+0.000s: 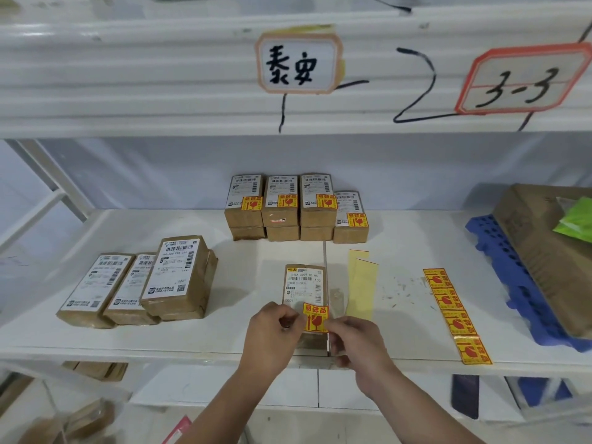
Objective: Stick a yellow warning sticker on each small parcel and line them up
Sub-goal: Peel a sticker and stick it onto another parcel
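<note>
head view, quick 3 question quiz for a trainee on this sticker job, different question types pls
1. True or false: the parcels at the left already carry yellow warning stickers.
2. The left hand and right hand both pinch: A) the yellow sticker over the middle parcel; B) a bare backing strip; C) a parcel from the back row.
3. How many stickers show on the sticker strip lying to the right?

Key: 1 false; 2 A; 3 four.
</note>
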